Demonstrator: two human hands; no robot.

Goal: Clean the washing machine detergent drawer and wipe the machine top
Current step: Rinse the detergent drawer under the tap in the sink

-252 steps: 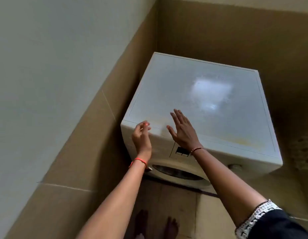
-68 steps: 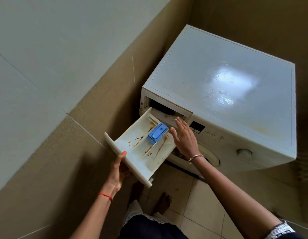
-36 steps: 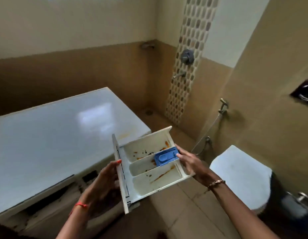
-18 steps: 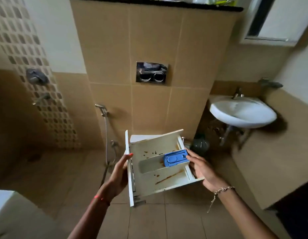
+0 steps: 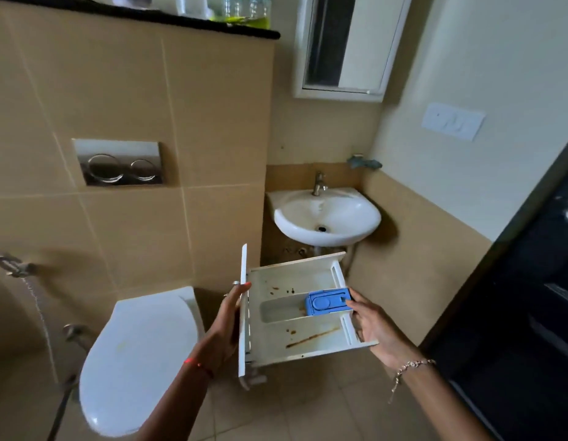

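Two-handed hold, as I logged it | left hand [image 5: 225, 326] gripped detergent drawer [image 5: 308, 345] front panel | right hand [image 5: 375, 329] curled round rear end, touching blue insert [image 5: 328, 302] | sink [image 5: 308, 235] beyond.

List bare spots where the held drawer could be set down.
Closed toilet lid, left of the drawer: bare. Sink basin under the tap: bare. Floor tiles between the lid and dark door: open. The top ledge is crowded with bottles.
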